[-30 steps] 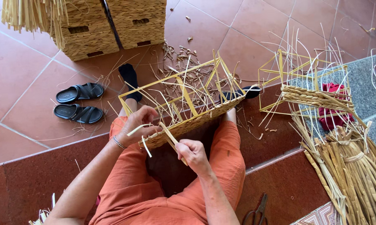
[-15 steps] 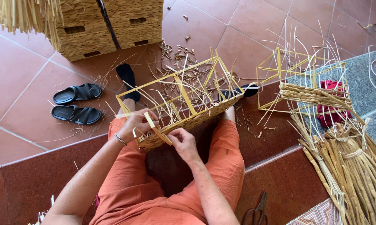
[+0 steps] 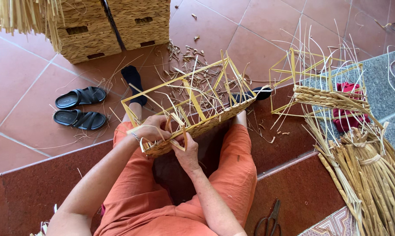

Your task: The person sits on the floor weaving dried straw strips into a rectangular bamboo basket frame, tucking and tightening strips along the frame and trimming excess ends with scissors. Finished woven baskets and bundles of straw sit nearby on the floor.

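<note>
Half-woven basket frame (image 3: 197,109) rests on the seated person's knees; left hand (image 3: 151,129) grips a straw strand (image 3: 141,139) at its near-left corner; right hand (image 3: 186,150) pinches the woven rim just beside; black sandals (image 3: 79,107) left of frame; scissors (image 3: 267,218) below-right.

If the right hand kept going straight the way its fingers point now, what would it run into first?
The right hand points up and away from the body, and it is already against the woven edge of the half-made basket frame. Going on, it would most likely press into that woven band, then the yellow struts behind it; depth is hard to judge.
</note>
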